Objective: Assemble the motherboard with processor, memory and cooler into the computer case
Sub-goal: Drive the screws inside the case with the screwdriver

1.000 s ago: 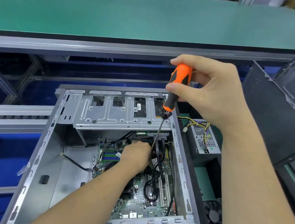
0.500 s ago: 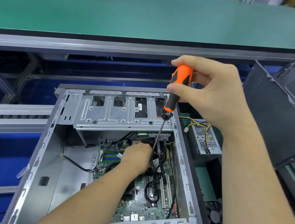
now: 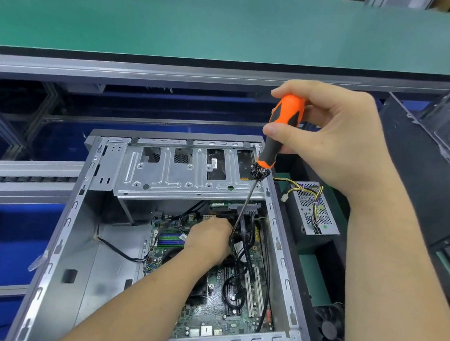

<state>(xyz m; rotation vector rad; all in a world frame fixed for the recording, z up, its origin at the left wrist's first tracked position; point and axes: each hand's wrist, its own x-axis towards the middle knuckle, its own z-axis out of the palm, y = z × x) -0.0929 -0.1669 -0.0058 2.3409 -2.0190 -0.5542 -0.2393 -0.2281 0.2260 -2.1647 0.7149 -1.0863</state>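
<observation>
An open grey computer case point(image 3: 64, 237) lies on its side before me with a green motherboard point(image 3: 215, 313) inside, black cables looping over it. My right hand point(image 3: 335, 139) grips the orange and black handle of a screwdriver point(image 3: 280, 129); its thin shaft slants down into the case, with a cluster of screws stuck at the handle's base. My left hand point(image 3: 209, 240) reaches deep into the case, fingers curled at the shaft's lower end by the board's far edge. What the fingers hold is hidden. The cooler sits partly hidden under my left forearm.
A metal drive cage point(image 3: 188, 176) spans the case's far end. A power supply point(image 3: 313, 209) with yellow and black wires lies right of the case, a black fan point(image 3: 330, 329) nearer me. Another dark case point(image 3: 434, 176) stands at right. A green conveyor point(image 3: 209, 23) runs behind.
Both hands stay almost in place; the screwdriver handle has tilted slightly and my view has shifted a little.
</observation>
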